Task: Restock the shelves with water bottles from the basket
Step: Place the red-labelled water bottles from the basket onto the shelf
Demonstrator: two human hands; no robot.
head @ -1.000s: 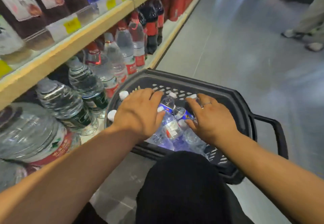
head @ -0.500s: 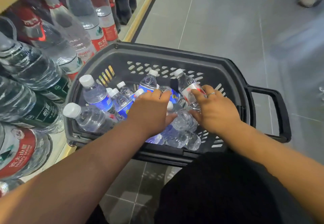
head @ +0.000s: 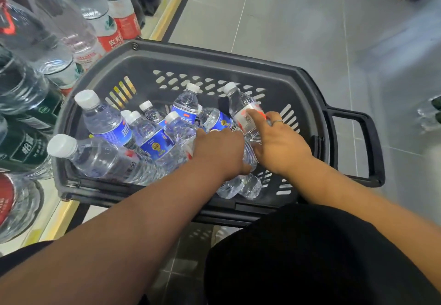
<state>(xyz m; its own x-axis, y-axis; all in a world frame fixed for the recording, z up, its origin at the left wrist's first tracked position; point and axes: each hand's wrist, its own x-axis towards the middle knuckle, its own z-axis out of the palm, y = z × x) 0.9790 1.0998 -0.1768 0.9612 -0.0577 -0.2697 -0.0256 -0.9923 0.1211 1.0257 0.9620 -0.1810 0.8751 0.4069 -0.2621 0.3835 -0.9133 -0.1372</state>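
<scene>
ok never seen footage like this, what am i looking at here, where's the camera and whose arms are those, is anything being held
There is no machine here. The camera sits on a person's head and looks forward and down, so the two arms reaching away from you are that person's own.

They are bent over a dark plastic basket that stands on the grey shop floor, beside a low shelf of larger bottles on the left. The basket holds many small water bottles with white caps, most with blue labels.

The right hand is closing around a red-labelled bottle that leans against the basket's far wall. The left hand is pressed down among the bottles in the middle; its fingers are hidden, so I cannot tell whether it grips one.

Nothing has been lifted out yet.
</scene>
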